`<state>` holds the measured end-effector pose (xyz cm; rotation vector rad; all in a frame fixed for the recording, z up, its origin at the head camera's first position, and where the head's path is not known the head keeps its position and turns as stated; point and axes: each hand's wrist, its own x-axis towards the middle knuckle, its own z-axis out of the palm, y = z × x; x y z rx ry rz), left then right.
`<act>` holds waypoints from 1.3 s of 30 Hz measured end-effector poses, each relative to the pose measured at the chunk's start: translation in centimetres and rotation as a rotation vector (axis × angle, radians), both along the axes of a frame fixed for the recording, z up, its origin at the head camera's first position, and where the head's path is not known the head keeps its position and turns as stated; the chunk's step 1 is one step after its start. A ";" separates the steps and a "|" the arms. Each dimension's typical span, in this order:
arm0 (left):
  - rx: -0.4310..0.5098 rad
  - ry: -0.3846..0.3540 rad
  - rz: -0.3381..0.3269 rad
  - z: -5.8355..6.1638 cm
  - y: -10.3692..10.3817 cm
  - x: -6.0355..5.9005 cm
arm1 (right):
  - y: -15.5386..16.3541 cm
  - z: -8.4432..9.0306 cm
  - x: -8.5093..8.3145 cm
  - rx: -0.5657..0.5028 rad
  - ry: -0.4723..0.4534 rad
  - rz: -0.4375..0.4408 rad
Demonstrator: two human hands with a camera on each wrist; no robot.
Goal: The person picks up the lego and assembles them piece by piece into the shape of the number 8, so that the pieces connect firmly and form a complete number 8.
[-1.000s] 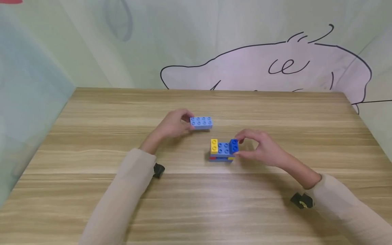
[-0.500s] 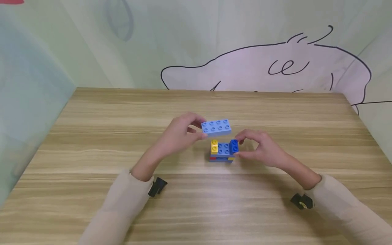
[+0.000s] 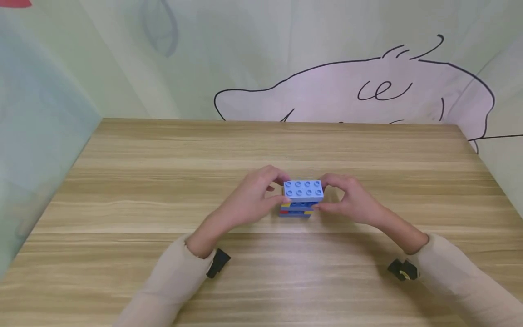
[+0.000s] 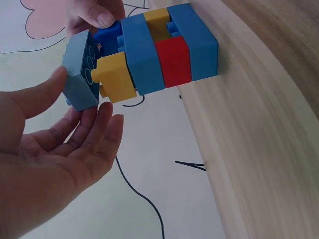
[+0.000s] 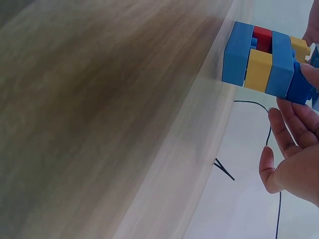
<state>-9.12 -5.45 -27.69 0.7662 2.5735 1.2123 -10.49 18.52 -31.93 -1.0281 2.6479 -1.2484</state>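
My left hand [image 3: 251, 200] pinches a light blue eight-stud toy brick [image 3: 303, 191] between thumb and fingers, right over a small brick stack. From the left wrist view, the light blue brick's hollow underside faces the studs of a yellow brick [image 4: 117, 77], close against them. Below come a long blue brick [image 4: 143, 55], then a red brick [image 4: 173, 60] and another yellow one side by side, then a long blue base brick [image 4: 197, 45] on the table. My right hand [image 3: 353, 200] steadies the stack, pinching the dark blue brick [image 5: 298, 85] at its upper right end.
The stack stands mid-table on a wood-grain tabletop [image 3: 163, 181]. Behind the far edge rises a pale wall [image 3: 245, 54] with a black line drawing. Small black wrist cameras sit at both sleeve cuffs.
My left hand has lifted the light blue brick off the left side, carried it right and toward me, and brought it over the stack. The right hand has stayed in place.
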 end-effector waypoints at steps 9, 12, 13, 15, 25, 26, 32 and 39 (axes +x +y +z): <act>0.026 -0.010 0.006 -0.4 -0.2 0.1 | 0.0 -0.1 0.0 -0.013 0.000 0.003; 0.027 -0.016 0.012 -0.4 -0.2 0.1 | 0.0 -0.2 0.0 -0.011 0.012 0.004; 0.030 -0.018 0.013 -0.5 -0.2 0.1 | 0.0 -0.2 0.0 -0.010 0.013 0.004; 0.031 -0.018 0.014 -0.5 -0.2 0.2 | 0.0 -0.2 0.1 -0.007 0.013 0.003; 0.021 -0.005 0.017 -0.6 -0.1 0.3 | -0.1 0.1 0.3 0.030 -0.042 -0.023; 0.020 -0.001 0.017 -0.6 -0.1 0.3 | -0.1 0.2 0.4 0.034 -0.043 -0.025; 0.019 0.004 0.015 -0.6 -0.1 0.4 | 0.1 0.5 0.6 0.026 -0.054 -0.026; 0.008 0.007 0.015 -0.7 -0.1 0.4 | 0.4 0.8 0.6 0.006 -0.035 -0.001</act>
